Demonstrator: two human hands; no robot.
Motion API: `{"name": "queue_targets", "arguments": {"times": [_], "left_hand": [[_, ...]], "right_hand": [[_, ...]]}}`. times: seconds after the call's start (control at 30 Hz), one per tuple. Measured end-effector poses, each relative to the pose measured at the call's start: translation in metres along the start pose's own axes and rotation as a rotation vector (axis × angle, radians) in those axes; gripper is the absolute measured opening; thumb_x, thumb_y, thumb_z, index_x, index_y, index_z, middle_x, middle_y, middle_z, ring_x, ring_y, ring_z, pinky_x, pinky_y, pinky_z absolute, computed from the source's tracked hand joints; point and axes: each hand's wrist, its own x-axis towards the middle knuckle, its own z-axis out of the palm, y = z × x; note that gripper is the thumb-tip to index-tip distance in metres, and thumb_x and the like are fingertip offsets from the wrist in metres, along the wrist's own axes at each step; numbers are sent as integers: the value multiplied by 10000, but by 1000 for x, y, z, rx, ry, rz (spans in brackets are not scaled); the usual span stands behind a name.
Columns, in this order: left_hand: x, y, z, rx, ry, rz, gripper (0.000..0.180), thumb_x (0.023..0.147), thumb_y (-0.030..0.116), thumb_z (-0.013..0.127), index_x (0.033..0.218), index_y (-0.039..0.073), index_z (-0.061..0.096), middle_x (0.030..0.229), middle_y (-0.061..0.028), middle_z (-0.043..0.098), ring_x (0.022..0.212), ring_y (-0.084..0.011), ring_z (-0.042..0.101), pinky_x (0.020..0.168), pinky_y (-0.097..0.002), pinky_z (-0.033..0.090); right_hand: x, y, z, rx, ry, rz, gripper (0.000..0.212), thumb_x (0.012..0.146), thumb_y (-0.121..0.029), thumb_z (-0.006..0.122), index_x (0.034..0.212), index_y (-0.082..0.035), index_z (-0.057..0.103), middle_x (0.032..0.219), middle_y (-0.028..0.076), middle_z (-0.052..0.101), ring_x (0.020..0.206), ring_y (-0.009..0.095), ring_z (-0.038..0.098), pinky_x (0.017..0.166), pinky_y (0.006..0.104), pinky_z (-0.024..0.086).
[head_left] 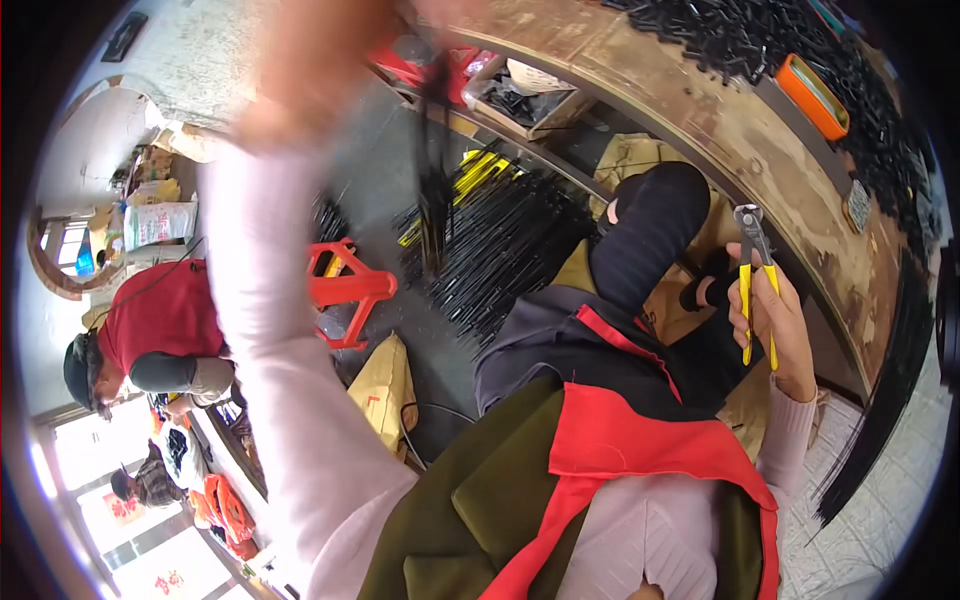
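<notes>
My right hand (775, 325) is closed around end-cutting pliers (757, 265) with yellow handles, its metal jaws pointing up beside the workbench edge. At the top, my raised left hand (325, 60) is smeared by motion, and its fingers do not show clearly. A blurred bunch of thin black strips (433, 180) hangs below it and seems to be in its grip. Beneath, many long black strips (510, 245) lie in a pile on the floor, with yellow ones (482, 172) among them.
The wooden workbench (690, 110) curves along the right, heaped with short black pieces (730, 35) and an orange container (812, 97). More black strips (880, 380) hang over its end. A box (530, 105) sits beneath. A red stool (350, 290) and a person in red (160, 315) are left.
</notes>
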Motion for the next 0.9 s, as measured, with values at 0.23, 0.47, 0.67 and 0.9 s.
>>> {"name": "queue_targets", "arguments": {"times": [0.23,0.47,0.67,0.9], "left_hand": [[-118,-270,16,618,262,-451,426,1025,313,370,908,-38,582,839,-262,637,835,-451,603,756,-472,473],[-156,-439,-83,1173,420,-275,424,986,368,429,1300,90,493,1193,-220,579,1080,-395,560,869,-501,460],[-390,-575,2,854,289,-1387,524,979,463,354,1157,71,652,1163,-237,629,1069,-424,604,981,-477,452],[-447,-566,135,-87,495,-1614,381,906,392,557,1094,84,683,878,-160,711,741,-292,702,692,-384,573]], "right_hand": [[2,17,18,-15,39,106,404,1022,-259,427,1372,-56,432,787,47,520,569,106,486,450,226,406],[-2,27,32,28,159,123,415,1019,-252,436,1371,-35,407,787,44,513,567,100,489,453,223,408],[26,21,63,63,-35,151,410,1020,-247,432,1368,-32,402,805,51,518,583,102,498,468,223,420],[37,22,46,28,72,142,420,1023,-255,428,1383,-42,395,820,53,526,580,96,492,475,225,419]]}}
